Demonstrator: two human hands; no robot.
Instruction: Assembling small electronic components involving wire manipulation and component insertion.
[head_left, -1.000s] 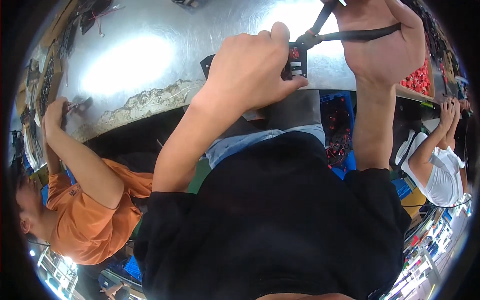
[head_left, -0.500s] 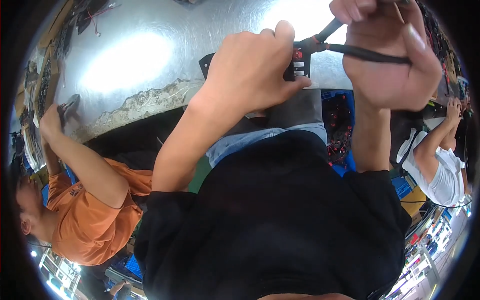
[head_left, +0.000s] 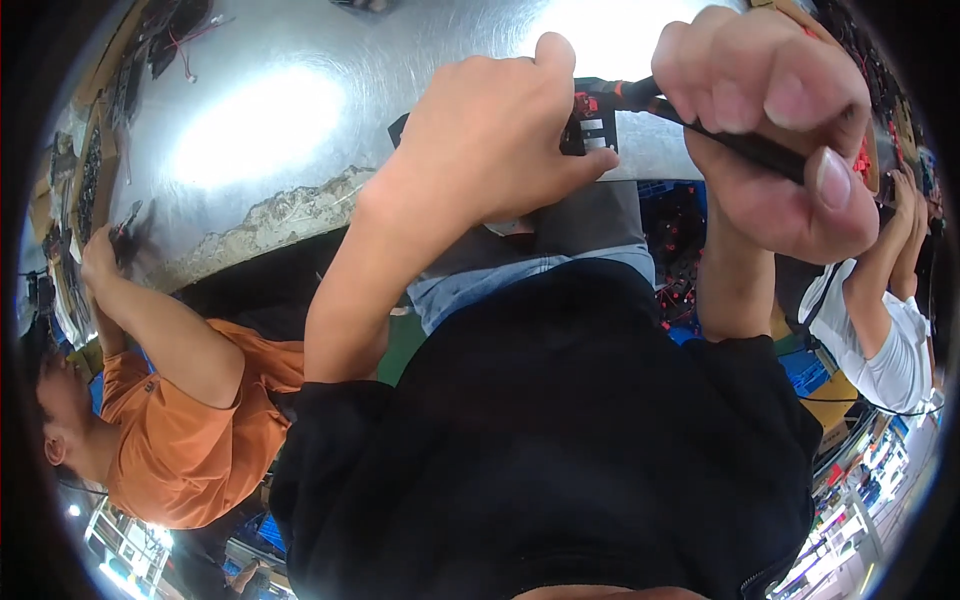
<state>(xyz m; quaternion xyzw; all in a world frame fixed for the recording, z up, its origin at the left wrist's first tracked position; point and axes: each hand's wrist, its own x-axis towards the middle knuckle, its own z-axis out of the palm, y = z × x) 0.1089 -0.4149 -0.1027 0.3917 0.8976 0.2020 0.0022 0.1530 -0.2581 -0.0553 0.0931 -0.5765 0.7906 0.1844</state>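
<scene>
My left hand (head_left: 490,135) lies over a flat black part (head_left: 609,128) at the table's front edge, fingers and thumb closed around it, hiding most of it. A red connector (head_left: 587,103) shows on the part just right of my fingers. My right hand (head_left: 750,85) is wrapped around the black handles of a pair of pliers (head_left: 755,149). The handles are mostly covered by the fingers. The pliers' head (head_left: 632,94) points left and meets the part beside the red connector; whether its jaws bite on anything is too small to tell.
The metal table (head_left: 330,60) has a chipped front edge (head_left: 290,212). A blue bin (head_left: 684,331) with black and red pieces stands below the table, right of my lap. A person in orange (head_left: 190,430) works at left; another in white (head_left: 880,345) is at right.
My right hand has closed around the pliers, bringing the spread handles together. My left hand and the black part have shifted slightly left.
</scene>
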